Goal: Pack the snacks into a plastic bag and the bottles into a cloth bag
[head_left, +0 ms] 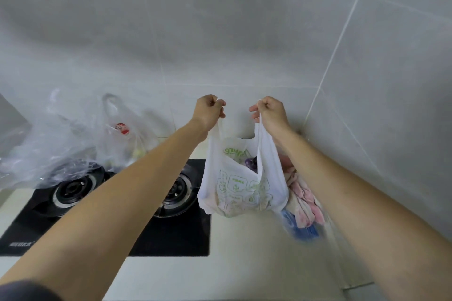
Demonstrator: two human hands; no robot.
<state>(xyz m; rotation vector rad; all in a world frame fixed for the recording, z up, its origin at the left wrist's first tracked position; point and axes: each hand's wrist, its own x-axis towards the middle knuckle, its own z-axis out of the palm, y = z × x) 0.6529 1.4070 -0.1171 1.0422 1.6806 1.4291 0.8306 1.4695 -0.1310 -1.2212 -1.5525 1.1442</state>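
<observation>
Black stove (171, 237) fills the counter's left under a clear bag (73, 144), while the white bag (234, 190) hangs beside it, one handle pinched in each curled hand, left (209, 111) and right (270, 112).

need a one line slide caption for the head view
Left hand and right hand each grip a handle of a white plastic bag beside a black gas stove.
</observation>
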